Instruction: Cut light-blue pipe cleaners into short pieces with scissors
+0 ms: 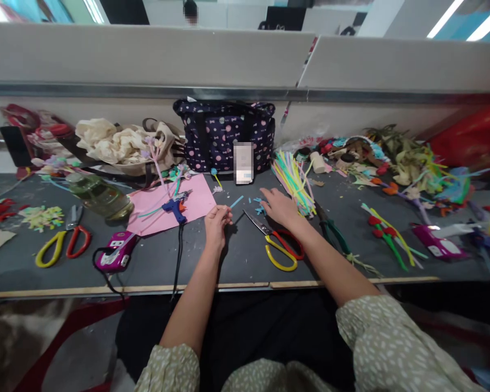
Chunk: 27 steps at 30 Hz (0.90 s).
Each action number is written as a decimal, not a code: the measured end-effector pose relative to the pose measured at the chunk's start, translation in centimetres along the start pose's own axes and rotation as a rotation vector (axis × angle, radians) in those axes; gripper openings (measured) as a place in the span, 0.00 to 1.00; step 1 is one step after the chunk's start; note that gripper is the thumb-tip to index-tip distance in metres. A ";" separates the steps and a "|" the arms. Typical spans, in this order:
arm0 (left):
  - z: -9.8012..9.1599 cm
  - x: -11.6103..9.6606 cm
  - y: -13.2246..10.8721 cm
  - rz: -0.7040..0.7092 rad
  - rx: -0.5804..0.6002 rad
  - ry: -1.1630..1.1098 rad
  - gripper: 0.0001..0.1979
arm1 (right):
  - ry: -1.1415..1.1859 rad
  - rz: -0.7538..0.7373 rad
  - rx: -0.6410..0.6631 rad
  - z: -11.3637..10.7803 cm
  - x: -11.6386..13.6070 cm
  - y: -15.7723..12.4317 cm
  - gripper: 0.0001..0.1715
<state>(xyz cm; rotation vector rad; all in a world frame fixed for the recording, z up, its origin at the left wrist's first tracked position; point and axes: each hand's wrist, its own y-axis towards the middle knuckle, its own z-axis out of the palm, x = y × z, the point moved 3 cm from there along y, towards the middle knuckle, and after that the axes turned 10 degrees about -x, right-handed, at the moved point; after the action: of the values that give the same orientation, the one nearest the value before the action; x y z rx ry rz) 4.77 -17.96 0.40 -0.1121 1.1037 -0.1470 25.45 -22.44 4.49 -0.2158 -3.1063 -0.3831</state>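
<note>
In my left hand (216, 223), the closed fingers pinch a short light-blue pipe cleaner (237, 201), its free end pointing up and to the right. My right hand (283, 208) is open, fingers stretched out beside and partly over several small cut blue pieces (259, 210) on the table. Whether its fingertips touch a piece I cannot tell. Scissors with one red and one yellow handle (281, 261) lie between my forearms, their blades pointing up-left. Just beyond my right hand lies a bundle of yellow, green, white and pink pipe cleaners (296, 182).
A blue glue gun (175, 209) rests on pink paper (200, 196) at the left. Left of it are a liquid-filled bottle (100, 196), a purple device (116, 251) and more scissors (51, 249). A dark patterned bag (216, 136) stands behind; green-handled pliers (335, 234) lie right.
</note>
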 end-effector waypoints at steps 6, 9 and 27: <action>0.1 0.2 0.0 -0.015 0.018 0.017 0.12 | -0.031 0.002 -0.038 2.7 -0.4 3.5 0.30; 0.2 0.1 0.0 -0.020 0.013 0.019 0.13 | -0.053 0.001 -0.034 3.8 -0.8 4.5 0.31; 0.5 0.1 -0.2 -0.057 0.020 0.023 0.12 | -0.117 -0.026 0.014 4.1 -0.2 6.1 0.33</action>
<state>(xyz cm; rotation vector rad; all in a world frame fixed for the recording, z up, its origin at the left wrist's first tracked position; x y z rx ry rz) 5.23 -18.20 0.62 -0.1243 1.1225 -0.2111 26.58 -15.64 1.93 -0.2053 -3.2282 -0.3619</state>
